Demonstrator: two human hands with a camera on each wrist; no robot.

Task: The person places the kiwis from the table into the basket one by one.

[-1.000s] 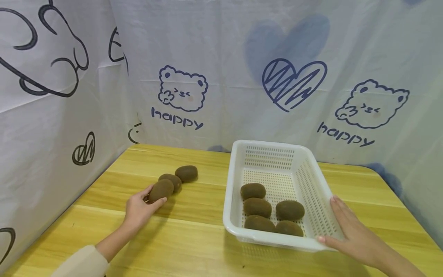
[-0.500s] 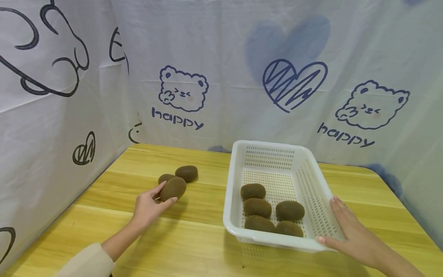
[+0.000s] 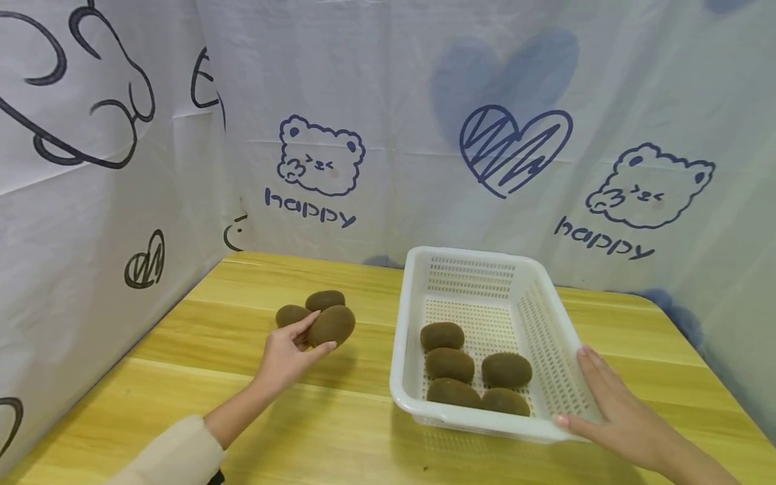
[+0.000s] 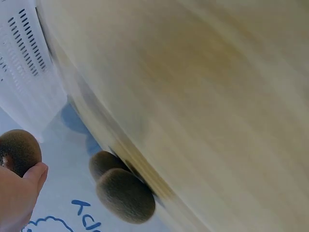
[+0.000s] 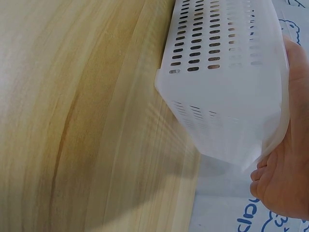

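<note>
My left hand (image 3: 285,357) pinches a brown kiwi (image 3: 332,326) between thumb and fingers, raised over the table left of the basket. The left wrist view shows the same kiwi (image 4: 20,151) at its left edge. Behind it, two more kiwis lie close together on the table, one to the left (image 3: 292,315) and one farther back (image 3: 325,300). A white perforated plastic basket (image 3: 403,323) stands to the right with several kiwis (image 3: 450,364) in its near half. On its near right corner my right hand (image 3: 624,421) grips the rim, thumb at the front edge.
The wooden table (image 3: 339,417) carries everything. A white printed cloth (image 3: 412,168) hangs along its back and left sides. The basket's front wall (image 5: 219,116) faces the right wrist camera.
My left hand has moved right and slightly away with the kiwi, lifting it from beside the other two. The right hand and basket have stayed in place.
</note>
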